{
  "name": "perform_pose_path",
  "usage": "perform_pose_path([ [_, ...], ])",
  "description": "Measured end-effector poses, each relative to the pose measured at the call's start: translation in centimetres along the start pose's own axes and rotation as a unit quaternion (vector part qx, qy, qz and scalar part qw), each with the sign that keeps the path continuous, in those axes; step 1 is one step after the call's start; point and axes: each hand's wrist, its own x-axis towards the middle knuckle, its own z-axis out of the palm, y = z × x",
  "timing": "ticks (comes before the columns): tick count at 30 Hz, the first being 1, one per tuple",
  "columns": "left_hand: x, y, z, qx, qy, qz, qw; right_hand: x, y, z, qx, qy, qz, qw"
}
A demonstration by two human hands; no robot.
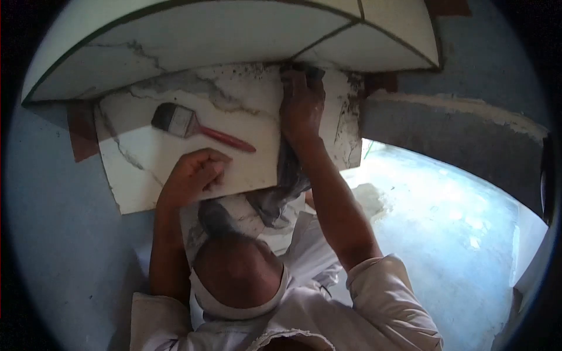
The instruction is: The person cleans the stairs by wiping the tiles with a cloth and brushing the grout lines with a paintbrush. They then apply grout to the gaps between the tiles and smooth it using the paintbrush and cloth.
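My right hand (301, 108) presses a dark, rag-like piece (313, 71) into the corner where the marbled tile tread meets the riser. Its fingers are closed, and part of what they grip is hidden beneath them. A dark strip (288, 167) runs from under this hand down over the tile's front edge. Over the front of the white marbled tile (137, 181), my left hand (199, 172) is curled loosely closed, with nothing visible in it. A paintbrush (202, 130) with a red handle and dark bristles lies just beyond it on the tile.
Above stands a marbled tile riser (211, 44) with dark joints and a projecting edge. A blue-grey wall (52, 234) borders the left side. To the right are a dark grey panel (433, 126) and a brightly lit floor (451, 216). My knee (240, 272) is close below the tile.
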Motion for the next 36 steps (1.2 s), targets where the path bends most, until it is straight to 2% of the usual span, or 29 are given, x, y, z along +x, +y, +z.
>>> perform_pose_path([
  [2, -0.4, 0.2, 0.2, -0.01, 0.004, -0.001, 1.0, -2.1, -0.2, -0.5, -0.028, -0.009, 0.029, 0.999],
  [3, -0.5, 0.5, 0.4, 0.013, 0.015, -0.004, 1.0, -6.1, 0.2, -1.4, -0.037, -0.05, 0.045, 0.997],
  [5, -0.2, 0.7, 0.3, 0.034, 0.027, 0.001, 0.999, -12.9, 0.7, -4.4, 0.002, -0.07, -0.036, 0.997],
  [7, -0.1, 0.5, 0.0, -0.009, -0.017, 0.009, 1.0, -16.0, 0.4, -6.3, 0.038, -0.134, 0.005, 0.99],
  [8, -0.1, 0.6, 0.0, -0.008, -0.019, 0.01, 1.0, -15.8, 0.7, -5.9, 0.038, -0.132, 0.005, 0.99],
  [10, 0.0, 0.7, 0.2, 0.022, -0.004, 0.001, 1.0, -11.9, 0.6, -3.9, -0.012, -0.065, -0.018, 0.998],
  [12, 0.0, 0.0, 0.1, 0.005, 0.008, -0.004, 1.0, -5.8, 0.1, -2.1, -0.032, -0.056, 0.02, 0.998],
  [15, -0.2, -0.2, 0.2, 0.002, 0.01, 0.002, 1.0, -5.7, -0.7, -2.5, -0.006, -0.044, 0.02, 0.999],
  [17, -0.2, 0.3, 0.0, 0.01, 0.009, 0.023, 1.0, -12.4, -0.6, -4.3, -0.019, -0.082, 0.053, 0.995],
  [19, -0.2, 0.3, 0.1, 0.028, 0.008, 0.003, 1.0, -15.2, -1.2, -6.8, 0.005, -0.111, 0.043, 0.993],
  [23, -0.1, 0.1, -0.2, 0.019, -0.005, 0.028, 0.999, -14.0, -1.7, -9.6, 0.054, -0.145, 0.094, 0.984],
  [25, -0.3, 0.0, -0.1, -0.006, 0.013, 0.016, 1.0, -14.8, -1.5, -10.0, 0.015, -0.068, 0.092, 0.993],
  [26, -0.4, 0.1, 0.0, -0.009, 0.012, 0.011, 1.0, -15.1, -1.5, -9.7, 0.013, -0.072, 0.095, 0.993],
  [29, -0.3, 0.7, 0.4, -0.022, 0.017, 0.02, 0.999, -15.6, -1.6, -8.0, -0.019, -0.103, 0.051, 0.993],
  [31, -0.2, 0.5, 0.0, -0.008, 0.015, -0.019, 1.0, -14.1, -0.9, -5.7, -0.039, -0.048, 0.014, 0.998],
  [33, -0.2, 0.2, -0.3, -0.019, 0.005, -0.017, 1.0, -9.6, -1.0, -4.3, -0.033, -0.07, 0.039, 0.996],
  [36, 0.0, -0.1, 0.0, -0.009, 0.006, 0.007, 1.0, -10.5, -1.3, -4.4, -0.061, -0.106, 0.067, 0.99],
])
